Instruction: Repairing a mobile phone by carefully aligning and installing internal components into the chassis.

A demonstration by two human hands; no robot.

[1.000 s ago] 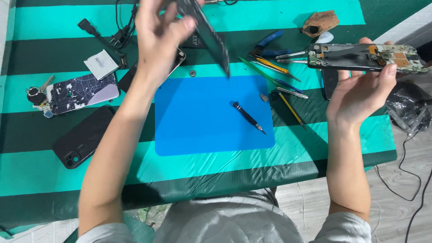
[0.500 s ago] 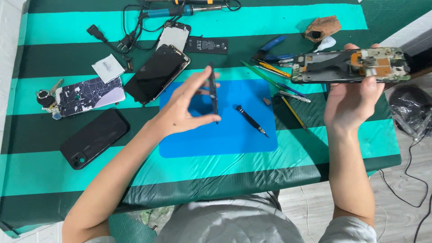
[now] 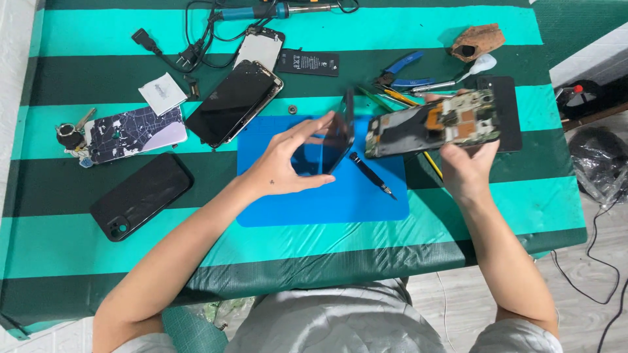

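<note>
My left hand (image 3: 288, 167) holds a thin dark panel (image 3: 337, 134) over the blue mat (image 3: 327, 196), fingers pinched along its edges, thumb under the lower end. The panel stands on edge, nearly upright, long axis running away from me with the top tilted slightly right. Judged stiff but thin and brittle, light, with slick faces; best gripped by the edges only, no flex.

My right hand (image 3: 468, 170) is closed on the opened phone body (image 3: 435, 124), held above the right part of the counter (image 3: 458, 216), circuit side up. Its long axis runs left-right, right end raised a little. Exposed boards look delicate; hold at the frame sides.

A black screwdriver (image 3: 371, 174) lies on the mat between both hands, touching neither.
</note>
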